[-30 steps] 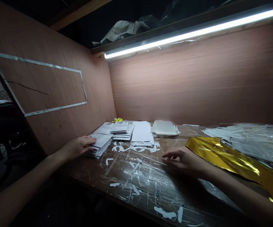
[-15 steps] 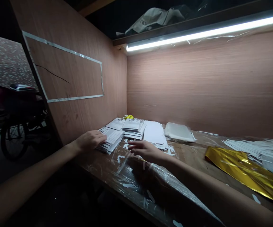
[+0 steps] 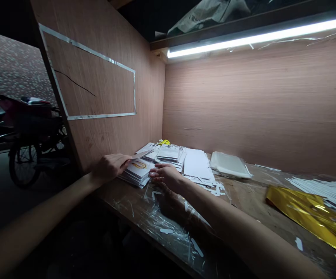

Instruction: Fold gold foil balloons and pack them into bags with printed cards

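Left hand (image 3: 109,167): pinched a card (image 3: 142,154) we had just raised, baring the stack (image 3: 136,178); right hand (image 3: 169,177): half-spread, seemingly empty, nearby.

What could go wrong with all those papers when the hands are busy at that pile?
The left hand holds a card tilted up over the front pile, so it might slip and drop crooked.

That pile's edges are uneven, and the right hand is right beside it, so a bump might make it slide.

Loose white scraps lie about on the table, and one might get mixed in.
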The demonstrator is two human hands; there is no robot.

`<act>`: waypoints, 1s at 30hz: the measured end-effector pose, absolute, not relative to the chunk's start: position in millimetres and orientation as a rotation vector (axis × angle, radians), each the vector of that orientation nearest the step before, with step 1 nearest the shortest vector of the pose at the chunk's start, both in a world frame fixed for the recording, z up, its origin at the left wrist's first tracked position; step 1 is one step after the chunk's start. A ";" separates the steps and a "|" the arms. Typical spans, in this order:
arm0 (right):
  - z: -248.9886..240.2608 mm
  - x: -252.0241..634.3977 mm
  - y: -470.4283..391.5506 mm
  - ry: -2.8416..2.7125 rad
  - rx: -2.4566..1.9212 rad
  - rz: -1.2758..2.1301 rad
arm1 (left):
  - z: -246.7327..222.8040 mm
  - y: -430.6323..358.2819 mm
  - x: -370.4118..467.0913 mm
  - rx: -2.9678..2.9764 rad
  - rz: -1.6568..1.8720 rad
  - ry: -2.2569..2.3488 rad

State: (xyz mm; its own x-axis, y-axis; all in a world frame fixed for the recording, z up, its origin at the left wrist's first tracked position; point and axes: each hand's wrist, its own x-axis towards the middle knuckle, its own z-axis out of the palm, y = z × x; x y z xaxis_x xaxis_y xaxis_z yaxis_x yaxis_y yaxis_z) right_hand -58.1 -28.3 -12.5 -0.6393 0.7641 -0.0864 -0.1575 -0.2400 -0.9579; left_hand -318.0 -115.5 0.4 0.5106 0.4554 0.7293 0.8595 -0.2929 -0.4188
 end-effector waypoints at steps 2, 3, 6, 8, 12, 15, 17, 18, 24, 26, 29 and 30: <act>-13.2 -59.7 -31.0 -1.410 -0.750 1.919 | -1.7 -115.3 -319.3 -1.931 -0.633 -1.056; -13.7 -60.4 -32.0 -1.424 -0.752 1.907 | -2.7 -115.4 -319.6 -1.940 -0.635 -1.048; -17.0 -60.2 -32.7 -1.509 -0.773 1.848 | -5.3 -116.7 -319.5 -1.987 -0.627 -1.017; -19.9 -56.5 -30.9 -1.609 -0.800 1.776 | -6.8 -118.5 -319.0 -2.013 -0.608 -1.001; -22.5 -40.5 -23.6 -1.875 -0.848 1.531 | -8.2 -123.1 -317.3 -1.988 -0.606 -1.010; -20.0 -33.3 -17.1 -2.293 -0.778 1.012 | -7.3 -125.5 -315.5 -1.921 -0.630 -1.030; -18.1 -37.2 -12.1 -2.559 -0.677 0.572 | -6.7 -126.4 -314.4 -1.911 -0.621 -1.031; -17.6 -41.7 -9.4 -2.641 -0.637 0.406 | -6.6 -126.8 -313.9 -1.916 -0.608 -1.025; -19.1 -71.9 7.4 -2.756 -0.525 0.103 | -9.9 -128.5 -310.5 -1.909 -0.498 -0.961; -20.4 -73.0 10.5 -2.731 -0.481 0.069 | -12.0 -127.1 -309.1 -1.910 -0.477 -0.967; -22.8 -67.5 11.2 -2.675 -0.430 0.040 | -15.5 -123.6 -308.3 -1.923 -0.487 -0.993; -23.4 -65.3 10.5 -2.660 -0.408 0.038 | -16.6 -122.9 -308.5 -1.927 -0.499 -1.006</act>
State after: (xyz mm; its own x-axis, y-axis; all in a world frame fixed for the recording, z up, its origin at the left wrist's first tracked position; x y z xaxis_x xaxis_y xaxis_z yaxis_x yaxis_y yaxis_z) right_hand -65.3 10.5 -23.4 -0.8568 0.2910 0.4258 0.2787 0.9559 -0.0925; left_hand -308.5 -122.9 -16.6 0.5915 0.4517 0.6679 0.8051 -0.2850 -0.5202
